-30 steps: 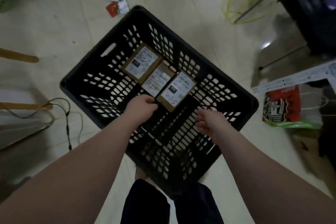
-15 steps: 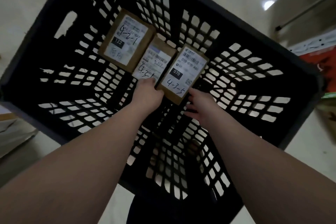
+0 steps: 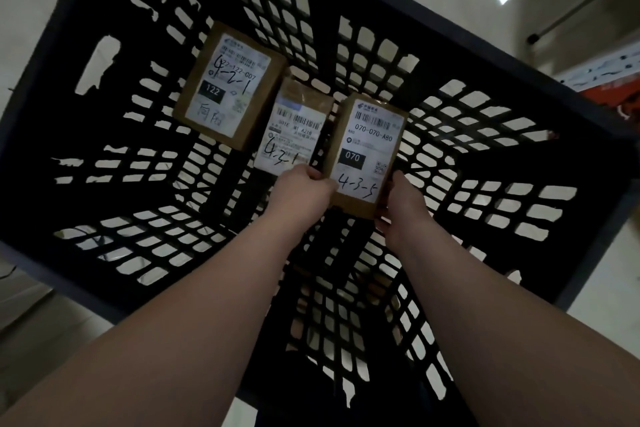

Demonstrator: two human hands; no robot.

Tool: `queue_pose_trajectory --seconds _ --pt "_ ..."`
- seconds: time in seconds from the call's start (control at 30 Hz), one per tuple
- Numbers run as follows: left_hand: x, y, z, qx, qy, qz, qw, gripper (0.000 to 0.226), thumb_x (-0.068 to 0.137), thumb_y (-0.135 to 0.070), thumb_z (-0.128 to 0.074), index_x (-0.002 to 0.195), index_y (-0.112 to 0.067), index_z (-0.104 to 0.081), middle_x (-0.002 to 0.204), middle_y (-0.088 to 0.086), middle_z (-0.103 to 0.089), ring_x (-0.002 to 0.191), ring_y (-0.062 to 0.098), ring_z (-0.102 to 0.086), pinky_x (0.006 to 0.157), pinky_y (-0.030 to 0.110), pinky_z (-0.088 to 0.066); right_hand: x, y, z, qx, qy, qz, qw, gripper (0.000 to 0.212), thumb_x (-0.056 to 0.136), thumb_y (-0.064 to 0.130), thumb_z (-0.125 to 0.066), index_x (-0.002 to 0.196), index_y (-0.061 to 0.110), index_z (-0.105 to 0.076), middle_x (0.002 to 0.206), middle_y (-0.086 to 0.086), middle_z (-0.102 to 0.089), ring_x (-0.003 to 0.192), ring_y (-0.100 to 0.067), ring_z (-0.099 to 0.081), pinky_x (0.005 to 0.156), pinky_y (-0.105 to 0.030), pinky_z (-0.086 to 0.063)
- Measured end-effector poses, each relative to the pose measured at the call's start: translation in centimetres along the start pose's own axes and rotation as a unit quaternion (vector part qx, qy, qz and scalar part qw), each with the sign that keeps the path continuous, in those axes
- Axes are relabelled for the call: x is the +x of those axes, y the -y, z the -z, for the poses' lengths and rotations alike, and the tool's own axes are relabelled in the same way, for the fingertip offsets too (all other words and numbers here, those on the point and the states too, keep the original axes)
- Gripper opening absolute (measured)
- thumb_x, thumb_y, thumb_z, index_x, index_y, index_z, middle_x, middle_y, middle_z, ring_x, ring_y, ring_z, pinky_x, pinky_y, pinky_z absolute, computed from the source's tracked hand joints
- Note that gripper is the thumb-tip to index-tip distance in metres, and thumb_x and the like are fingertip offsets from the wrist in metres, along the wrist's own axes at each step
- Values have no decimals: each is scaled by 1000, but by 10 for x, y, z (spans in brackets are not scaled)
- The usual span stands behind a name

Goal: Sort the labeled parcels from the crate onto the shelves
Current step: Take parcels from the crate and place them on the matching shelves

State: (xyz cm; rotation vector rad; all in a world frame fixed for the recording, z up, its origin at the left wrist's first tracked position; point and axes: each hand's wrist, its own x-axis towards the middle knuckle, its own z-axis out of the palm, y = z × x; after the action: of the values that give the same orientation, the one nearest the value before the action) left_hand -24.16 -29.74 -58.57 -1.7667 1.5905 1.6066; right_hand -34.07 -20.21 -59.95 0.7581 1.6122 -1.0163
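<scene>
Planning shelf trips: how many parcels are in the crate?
3: parcel 4-2-1 at left, parcel 4-3-1 middle, parcel 4-3-5 right, between left hand and right hand. None appears hidden.

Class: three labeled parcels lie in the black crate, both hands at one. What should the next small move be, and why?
Probably lift the parcel marked 4-3-5 straight up out of the crate. The left hand and right hand grip its near corners, and the parcel marked 4-3-1 lies close beside it, so a straight lift should spare it.
</scene>
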Motion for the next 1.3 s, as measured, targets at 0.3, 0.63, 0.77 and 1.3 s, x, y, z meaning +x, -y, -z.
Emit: queue_pose_trajectory --seconds 0.3,0.63,0.77,1.3 --pt "-27 -4 11 -123 57 34 990 49 88 -39 -63 129 -15 -52 117 3 -63 93 12 -61 60 20 -43 -30 -7 4 110 128 -35 985 55 97 59 -38 116 19 -70 107 -9 -75 104 -27 -69 92 -42 -53" --pt "-111 -16 58 -271 153 7 950 60 68 -31 -78 122 -23 -52 122 10 -63 108 24 -62 81 40 -54 -121 -17 29 94 274 66 955 51 85 51 -54 126 22 -62 119 -4 -71 116 -23 -63 101 -38 -46" --pt "-149 -31 70 -274 170 -42 946 69 57 -32 -81 119 -26 -52 116 9 -67 96 17 -66 78 33 -51 -164 -10 46 99 302 127 940 43 89 44 -51 122 20 -64 119 -6 -71 111 -21 -66 100 -37 -46" --pt "-276 -121 63 -75 273 -173 943 88 53 -23 -84 133 -29 -48 111 -2 -72 106 19 -66 83 36 -50 -287 -14 132 172 250 277 912 58 88 59 -53 134 25 -58 131 -7 -64 125 -28 -57 112 -51 -35"
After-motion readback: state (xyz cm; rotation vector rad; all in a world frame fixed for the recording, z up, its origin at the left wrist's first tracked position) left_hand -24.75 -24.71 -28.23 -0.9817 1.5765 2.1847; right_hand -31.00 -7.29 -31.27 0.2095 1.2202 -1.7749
